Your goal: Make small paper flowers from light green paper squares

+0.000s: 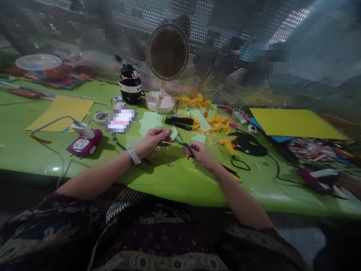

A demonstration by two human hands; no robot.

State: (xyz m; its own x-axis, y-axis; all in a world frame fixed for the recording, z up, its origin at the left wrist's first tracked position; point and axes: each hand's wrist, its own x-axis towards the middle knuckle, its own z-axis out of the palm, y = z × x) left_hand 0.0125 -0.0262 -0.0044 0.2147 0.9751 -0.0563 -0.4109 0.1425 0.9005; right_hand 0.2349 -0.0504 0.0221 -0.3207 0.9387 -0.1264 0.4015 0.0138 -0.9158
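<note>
My left hand [154, 141] pinches a small piece of light green paper [174, 133] above the middle of the table. In my right hand [200, 152] is a pair of scissors [186, 146], fingers in the dark handles, its blades reaching up and left to the green piece. Whether the blades are cutting into the paper I cannot tell. Sheets of light green paper [147, 121] lie just behind my left hand. A black stapler [179, 121] rests beyond both hands, and a smaller green piece [199, 138] lies beside the right one.
Crumpled yellow paper pieces [194, 101] lie behind the stapler, near a standing fan [168, 52]. To the right are a yellow glue gun [228, 144] and a yellow sheet [296, 122]. A purple extension socket [85, 145] and a tape roll [100, 118] sit left. Another person's hand [349, 184] shows far right.
</note>
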